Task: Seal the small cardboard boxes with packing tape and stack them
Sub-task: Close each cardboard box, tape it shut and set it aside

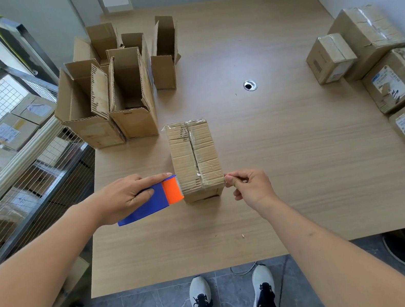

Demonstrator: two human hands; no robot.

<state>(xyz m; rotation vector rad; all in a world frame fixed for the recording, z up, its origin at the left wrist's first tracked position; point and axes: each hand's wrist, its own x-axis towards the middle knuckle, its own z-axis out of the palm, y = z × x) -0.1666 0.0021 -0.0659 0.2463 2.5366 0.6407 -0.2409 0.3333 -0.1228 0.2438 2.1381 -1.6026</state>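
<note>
Head view: your left hand (125, 196) grips the tape dispenser (154, 201), its orange end against the left side of the small box (195, 158) at table (292, 164) centre. Your right hand (249, 185) pinches the tape end at the box's right edge. Tape already runs along the top seam; a cross strip appears under way. At 10 o'clock, open boxes (110, 96) await sealing. At 3 o'clock, sealed boxes (382, 73) sit grouped, so most work seems outstanding.
</note>
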